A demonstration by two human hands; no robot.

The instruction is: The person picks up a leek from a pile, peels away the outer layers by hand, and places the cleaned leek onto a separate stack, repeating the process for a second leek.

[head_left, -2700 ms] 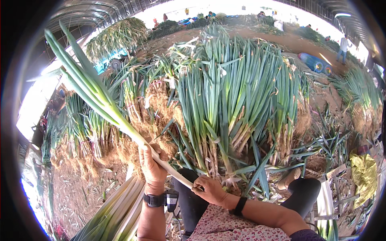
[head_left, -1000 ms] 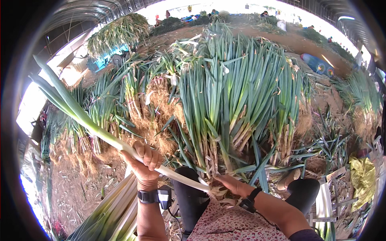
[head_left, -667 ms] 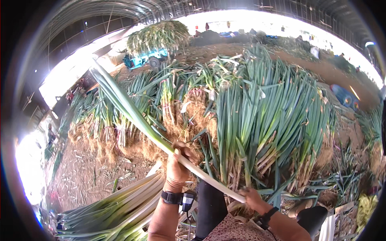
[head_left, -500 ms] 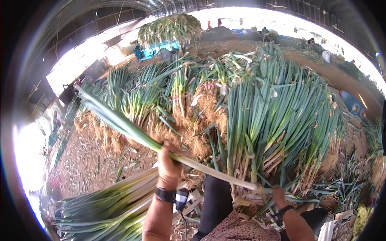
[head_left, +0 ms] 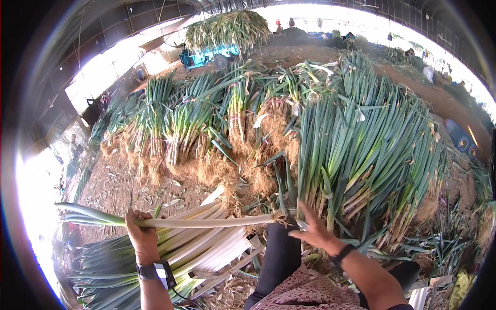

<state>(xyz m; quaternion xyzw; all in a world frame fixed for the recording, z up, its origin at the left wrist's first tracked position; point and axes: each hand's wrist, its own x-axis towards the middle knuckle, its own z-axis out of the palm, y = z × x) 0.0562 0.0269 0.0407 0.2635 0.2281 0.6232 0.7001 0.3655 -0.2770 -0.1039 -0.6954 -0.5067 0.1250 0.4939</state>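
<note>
L hand (head_left: 140, 235): fingers gripping 1 leek (head_left: 206, 222), held level above cleaned leek stack (head_left: 170, 258). R hand (head_left: 316, 233): fingers open, near root end.

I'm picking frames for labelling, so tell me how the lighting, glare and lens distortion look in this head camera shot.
Head view: strong fisheye with a black rim, so the shed roof bends; daylight blows out the left edge and the far opening to white; the left hand, its long leek and the right hand are evenly lit and fairly sharp; distant leek heaps look hazy.
</note>
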